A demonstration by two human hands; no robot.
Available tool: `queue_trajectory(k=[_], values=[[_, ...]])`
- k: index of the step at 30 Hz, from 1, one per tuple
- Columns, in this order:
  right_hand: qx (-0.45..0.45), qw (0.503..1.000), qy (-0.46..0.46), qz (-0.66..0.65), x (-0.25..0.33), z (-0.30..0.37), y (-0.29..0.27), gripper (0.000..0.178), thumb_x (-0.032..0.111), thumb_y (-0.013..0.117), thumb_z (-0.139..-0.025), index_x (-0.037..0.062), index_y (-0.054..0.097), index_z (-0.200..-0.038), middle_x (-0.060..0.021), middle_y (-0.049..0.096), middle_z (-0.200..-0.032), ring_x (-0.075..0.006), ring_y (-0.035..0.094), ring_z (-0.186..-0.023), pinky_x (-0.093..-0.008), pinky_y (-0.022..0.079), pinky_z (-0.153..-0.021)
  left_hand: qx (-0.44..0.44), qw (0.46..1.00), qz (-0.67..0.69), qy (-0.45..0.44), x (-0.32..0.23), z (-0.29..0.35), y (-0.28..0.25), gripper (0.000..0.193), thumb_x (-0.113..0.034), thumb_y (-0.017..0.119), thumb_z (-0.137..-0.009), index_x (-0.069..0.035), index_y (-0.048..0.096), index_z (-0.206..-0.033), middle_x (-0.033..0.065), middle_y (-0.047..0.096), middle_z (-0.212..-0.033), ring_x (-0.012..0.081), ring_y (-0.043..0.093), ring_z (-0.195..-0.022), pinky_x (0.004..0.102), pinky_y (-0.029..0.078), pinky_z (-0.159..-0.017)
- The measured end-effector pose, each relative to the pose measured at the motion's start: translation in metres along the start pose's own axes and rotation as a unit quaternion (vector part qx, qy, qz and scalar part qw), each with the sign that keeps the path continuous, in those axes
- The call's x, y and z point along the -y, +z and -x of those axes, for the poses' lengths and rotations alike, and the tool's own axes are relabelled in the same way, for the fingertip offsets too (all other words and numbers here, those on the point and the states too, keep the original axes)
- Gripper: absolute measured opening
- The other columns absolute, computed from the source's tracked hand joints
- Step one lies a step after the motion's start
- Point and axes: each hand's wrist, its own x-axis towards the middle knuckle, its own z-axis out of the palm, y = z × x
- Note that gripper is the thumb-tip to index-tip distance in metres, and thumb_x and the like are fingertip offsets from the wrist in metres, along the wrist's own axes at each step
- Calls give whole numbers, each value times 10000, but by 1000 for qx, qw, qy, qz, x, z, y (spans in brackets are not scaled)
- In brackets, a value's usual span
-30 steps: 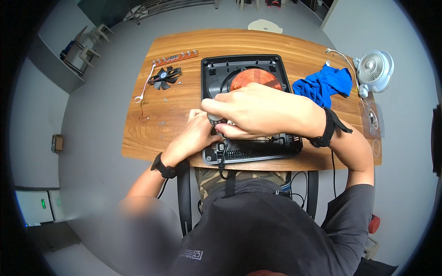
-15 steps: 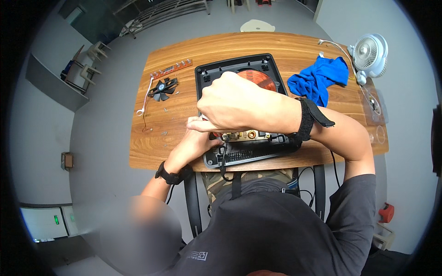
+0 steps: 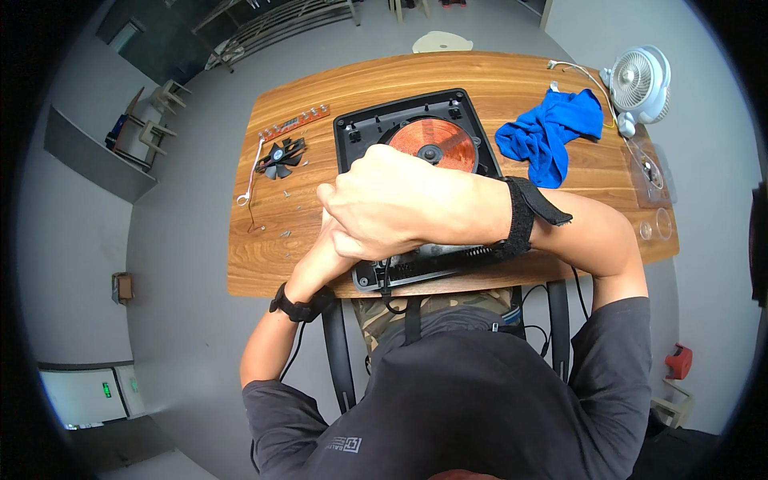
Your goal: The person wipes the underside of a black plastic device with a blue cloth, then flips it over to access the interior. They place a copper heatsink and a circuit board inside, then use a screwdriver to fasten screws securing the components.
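Observation:
An opened induction cooker's black plastic base (image 3: 346, 132) lies on the table in front of me. A round copper coil (image 3: 452, 144) sits in its far half. My right hand (image 3: 400, 198) is closed in a fist over the near half, its palm side turned away, so anything inside it is hidden. Under and just left of it is my left hand (image 3: 326, 246), at the base's left side. The right hand covers its fingers, and I cannot tell what they touch. Between the hands and the near edge, a black cable (image 3: 387, 282) loops out of the base.
Left on the wooden table (image 3: 248, 268) lie a black fan rotor (image 3: 282, 158), a narrow red circuit board (image 3: 298, 120) with wires, and several small screws (image 3: 286, 234). A blue cloth (image 3: 552, 132) and a white desk fan (image 3: 638, 84) are at right, near clear plastic pieces (image 3: 662, 224).
My right hand has come down and nearer to me, now covering the circuit board that showed below it and more of my left hand. More of the copper coil is uncovered.

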Motion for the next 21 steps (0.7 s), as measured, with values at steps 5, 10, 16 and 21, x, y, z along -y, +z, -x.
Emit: queue_trajectory(k=[5,10,16,21], values=[[-21,999,-27,-26,-4,8,-6,334,279,608,-936,-30,714,-867,-197,674,-636,-375,701,-610,-451,556,-582,-27,995,99,-15,-7,-3,0,467,-139,857,-794,-31,696,-1218,172,714,-1224,375,634,-1149,456,501,-970],[-36,999,-39,-10,-4,1,2,371,295,605,-947,-15,728,-786,-193,665,-616,-364,691,-594,-434,551,-583,-18,994,106,-34,-14,0,-1,447,-136,858,-782,-41,712,-1193,172,715,-1224,396,634,-1145,458,515,-949],[-10,1000,17,23,-7,-2,-2,382,361,606,-1000,19,717,-868,-157,695,-663,-347,698,-606,-441,550,-595,47,992,-118,4,-8,-2,-6,581,-197,850,-845,39,624,-1326,238,690,-1278,342,659,-1165,442,509,-999],[-158,984,-81,8,-20,1,24,437,396,589,-1027,-7,686,-888,-155,688,-666,-344,720,-663,-426,563,-618,23,984,-178,11,-11,0,-3,628,-204,868,-826,33,609,-1346,246,680,-1294,361,637,-1216,452,492,-1031]])
